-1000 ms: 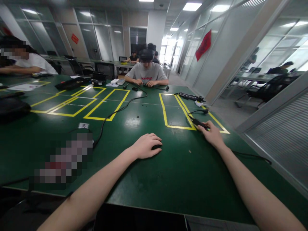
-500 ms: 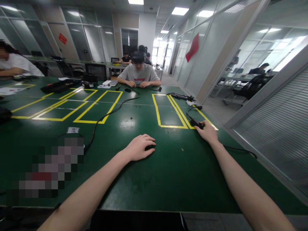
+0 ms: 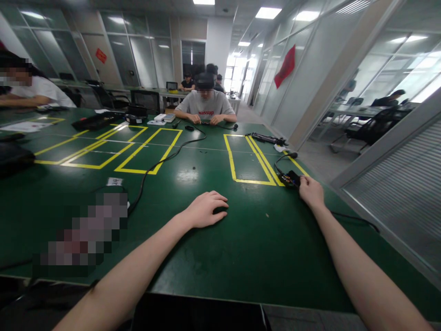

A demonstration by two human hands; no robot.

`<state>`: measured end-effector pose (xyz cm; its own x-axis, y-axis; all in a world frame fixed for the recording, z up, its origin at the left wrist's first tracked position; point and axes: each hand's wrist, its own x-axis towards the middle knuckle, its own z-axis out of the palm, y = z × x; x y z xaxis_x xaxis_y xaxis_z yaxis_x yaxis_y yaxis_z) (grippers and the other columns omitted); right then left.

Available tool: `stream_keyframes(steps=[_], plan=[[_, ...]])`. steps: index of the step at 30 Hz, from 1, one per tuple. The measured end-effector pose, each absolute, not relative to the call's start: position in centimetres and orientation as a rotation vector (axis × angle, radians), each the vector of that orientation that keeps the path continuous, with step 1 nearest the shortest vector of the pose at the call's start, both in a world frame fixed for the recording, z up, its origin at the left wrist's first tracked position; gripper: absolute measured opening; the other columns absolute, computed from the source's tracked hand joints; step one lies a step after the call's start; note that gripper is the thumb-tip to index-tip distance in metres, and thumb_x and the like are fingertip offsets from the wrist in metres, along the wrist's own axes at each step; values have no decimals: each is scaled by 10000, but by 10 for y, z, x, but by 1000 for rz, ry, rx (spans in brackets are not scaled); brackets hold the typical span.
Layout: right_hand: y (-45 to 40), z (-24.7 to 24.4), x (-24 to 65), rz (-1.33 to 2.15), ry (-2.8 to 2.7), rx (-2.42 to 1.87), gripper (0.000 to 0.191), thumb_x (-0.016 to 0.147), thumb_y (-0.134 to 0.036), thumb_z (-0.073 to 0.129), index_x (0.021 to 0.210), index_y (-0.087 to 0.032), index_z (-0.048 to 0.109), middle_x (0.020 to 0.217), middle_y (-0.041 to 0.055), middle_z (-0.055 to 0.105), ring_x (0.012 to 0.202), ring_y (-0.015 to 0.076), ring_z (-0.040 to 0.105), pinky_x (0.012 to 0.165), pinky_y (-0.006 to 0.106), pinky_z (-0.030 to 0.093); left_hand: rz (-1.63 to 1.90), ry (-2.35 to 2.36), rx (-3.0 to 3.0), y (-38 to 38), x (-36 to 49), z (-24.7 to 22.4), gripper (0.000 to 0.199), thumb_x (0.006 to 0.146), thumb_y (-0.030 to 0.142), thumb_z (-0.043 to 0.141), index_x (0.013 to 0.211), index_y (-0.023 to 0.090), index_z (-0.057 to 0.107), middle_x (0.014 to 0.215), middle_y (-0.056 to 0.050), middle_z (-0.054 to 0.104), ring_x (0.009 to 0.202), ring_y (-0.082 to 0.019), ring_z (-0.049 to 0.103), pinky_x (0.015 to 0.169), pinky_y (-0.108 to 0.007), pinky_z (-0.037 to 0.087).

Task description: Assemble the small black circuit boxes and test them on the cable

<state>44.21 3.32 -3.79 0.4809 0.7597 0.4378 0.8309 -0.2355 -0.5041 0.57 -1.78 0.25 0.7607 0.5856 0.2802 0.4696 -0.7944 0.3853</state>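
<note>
My right hand (image 3: 312,191) is at the right side of the green table (image 3: 241,257). Its thumb and fingers are closed on the edge of a small black device (image 3: 291,178), whose exact kind I cannot make out. Small coloured details show on the device's near face. A short black cable with a plug-like end (image 3: 292,155) lies just beyond it. Resting on the tabletop near the middle, my left hand (image 3: 208,209) has its fingers apart and holds nothing.
Yellow tape outlines (image 3: 255,182) mark the table. A folded black tripod-like item (image 3: 267,139) lies far right. A long black cable (image 3: 146,177) runs on the left past a blurred-out object (image 3: 91,230) and a paper tag (image 3: 115,182). A person (image 3: 206,103) sits opposite.
My right hand has shifted to the device's right edge, and the device has turned so that coloured details show. My left hand stays in place. The whole view has swung slightly left.
</note>
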Motion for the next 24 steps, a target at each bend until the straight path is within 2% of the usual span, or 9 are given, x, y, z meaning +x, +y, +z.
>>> stream_keyframes(steps=[2,4,6,8,10,12,16,19,24], plan=[[32,-37,440,-94,-1234,-2064,533,954,-421,365,1210,-103,707,754,134,709,671,282,649,704,408,502,568,820,2666,-18,6,2,219,963,301,645,1132,224,760,1288,-75,725,1206,-248,641,1066,-429,510],[31,-34,435,-85,-1189,-2071,554,929,-462,443,1301,-107,649,882,150,734,681,271,653,717,409,505,564,819,2667,-17,6,2,217,962,302,646,1130,224,760,1288,-74,726,1205,-249,641,1064,-428,510],[28,-31,429,-117,-1183,-2054,609,863,-512,562,1323,-118,625,1082,186,724,814,294,678,768,416,510,559,821,2667,-17,6,2,215,962,301,648,1127,221,759,1288,-75,726,1202,-250,641,1060,-424,511],[25,-26,423,-152,-1219,-2031,610,784,-531,656,1245,-132,658,1168,198,697,965,327,667,814,422,507,556,824,2667,-17,6,2,215,962,301,649,1128,220,759,1289,-75,725,1203,-249,641,1058,-422,511],[22,-21,417,-121,-1273,-2037,525,730,-522,708,1105,-154,698,1089,173,708,978,331,656,794,413,504,553,827,2665,-18,6,3,217,963,298,648,1131,218,759,1291,-75,725,1204,-249,642,1057,-423,512],[20,-17,413,-43,-1309,-2057,428,714,-508,724,991,-182,708,963,130,717,890,310,658,727,391,493,546,833,2661,-18,7,4,221,961,292,651,1135,206,759,1296,-80,723,1206,-252,641,1058,-427,513],[17,-12,408,3,-1329,-2028,281,771,-458,675,904,-213,709,848,91,720,792,285,652,652,363,452,536,836,2654,-19,6,5,224,958,279,660,1138,186,756,1301,-86,721,1213,-255,640,1059,-425,512],[16,-10,408,-109,-1284,-1990,239,829,-405,605,902,-207,717,878,112,733,809,292,656,672,369,447,533,840,2657,-19,6,6,220,956,279,665,1133,186,756,1302,-85,722,1214,-254,641,1055,-417,512],[17,-14,415,-310,-1161,-1950,345,891,-374,503,1066,-169,718,939,139,728,873,309,651,743,391,470,530,832,2668,-19,6,4,228,959,285,661,1138,180,755,1304,-82,721,1215,-257,639,1060,-418,511]])
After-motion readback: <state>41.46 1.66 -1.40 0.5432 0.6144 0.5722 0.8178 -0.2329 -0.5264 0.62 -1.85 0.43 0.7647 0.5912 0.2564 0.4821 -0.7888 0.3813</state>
